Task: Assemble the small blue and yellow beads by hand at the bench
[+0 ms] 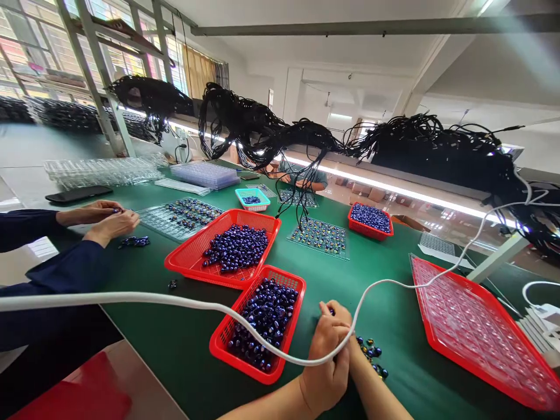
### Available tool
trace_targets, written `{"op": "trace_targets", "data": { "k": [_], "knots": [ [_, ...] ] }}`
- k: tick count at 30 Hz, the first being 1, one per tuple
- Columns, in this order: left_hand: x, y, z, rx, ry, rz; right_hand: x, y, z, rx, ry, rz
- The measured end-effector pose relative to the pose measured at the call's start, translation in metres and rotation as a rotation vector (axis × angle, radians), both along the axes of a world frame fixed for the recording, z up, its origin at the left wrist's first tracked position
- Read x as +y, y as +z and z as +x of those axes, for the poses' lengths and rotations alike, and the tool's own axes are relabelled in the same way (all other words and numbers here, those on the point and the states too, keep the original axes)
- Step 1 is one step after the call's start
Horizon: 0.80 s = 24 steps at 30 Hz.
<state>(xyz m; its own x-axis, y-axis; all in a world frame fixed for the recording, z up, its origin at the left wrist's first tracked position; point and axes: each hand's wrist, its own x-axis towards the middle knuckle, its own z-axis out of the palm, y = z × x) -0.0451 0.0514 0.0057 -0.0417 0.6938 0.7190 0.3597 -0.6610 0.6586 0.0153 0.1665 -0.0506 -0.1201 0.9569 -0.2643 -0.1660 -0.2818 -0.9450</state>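
Observation:
My left hand (322, 356) and my right hand (340, 312) are close together at the table's near edge, fingers bent inward. A small shiny dark-blue bead-like piece (332, 312) shows between the fingers of my right hand. My left hand is closed against it; what its fingers hold is hidden. Beside my right wrist lies a small pile of dark-blue and gold pieces (371, 352). Left of my hands stands a red basket (215, 345) filled with similar dark-blue pieces. A white cable (192, 301) crosses in front of my left hand.
A larger red basket (179, 263) of pieces touches the near one. Clear trays of pieces (321, 238) lie beyond. On the right is a red tray (431, 338) with a clear plastic insert. A co-worker's hands (111, 224) work at left. Black cables (245, 122) hang overhead.

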Motion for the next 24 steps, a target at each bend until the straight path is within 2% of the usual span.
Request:
{"op": "trace_targets", "data": {
  "k": [4,10,17,24],
  "knots": [
    [-0.006,0.003,0.004,0.003,-0.039,0.041,0.032,0.021,-0.007,0.241,-0.008,-0.207],
    [-0.009,0.002,0.008,0.029,-0.048,0.042,0.062,0.036,-0.03,0.541,-0.031,-0.379],
    [-0.008,-0.003,0.003,0.072,0.01,-0.065,0.091,0.043,-0.05,0.655,-0.073,-0.421],
    [-0.008,-0.003,0.003,0.055,0.004,-0.098,0.101,0.038,-0.064,0.636,-0.048,-0.407]
  ]
}}
